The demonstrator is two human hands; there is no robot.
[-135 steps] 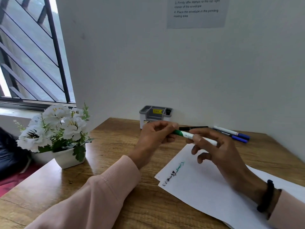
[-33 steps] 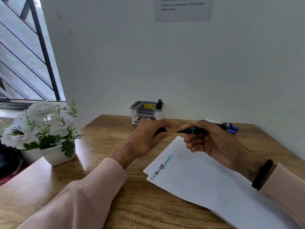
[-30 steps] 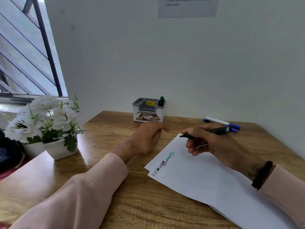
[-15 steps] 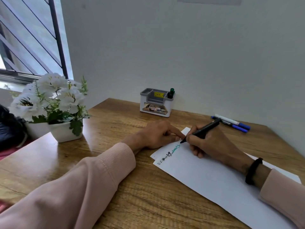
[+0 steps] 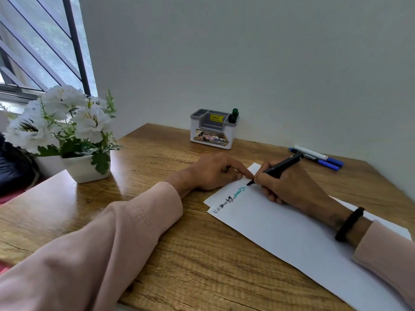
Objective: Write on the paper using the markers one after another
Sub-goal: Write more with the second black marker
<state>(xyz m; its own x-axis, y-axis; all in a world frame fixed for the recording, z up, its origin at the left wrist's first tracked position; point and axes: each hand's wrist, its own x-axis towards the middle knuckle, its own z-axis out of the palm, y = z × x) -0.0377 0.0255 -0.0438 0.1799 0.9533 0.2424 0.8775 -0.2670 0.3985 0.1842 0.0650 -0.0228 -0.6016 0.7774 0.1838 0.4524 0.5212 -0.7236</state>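
Now the right hand (image 5: 289, 187) is clamped on the black marker (image 5: 277, 169), its tip touching the paper (image 5: 280, 225) just past the green word, while the left hand (image 5: 215, 171), fingers curled, pins the sheet's far corner to the counter (image 5: 170, 254). Good writing here likely needs light, even pressure, a steady line, and the left hand holding the sheet firm.

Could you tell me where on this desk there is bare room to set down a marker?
Bare wood lies between the flower pot and organizer, and along the near edge left of the paper. It is crowded around both hands and by the markers at the wall.
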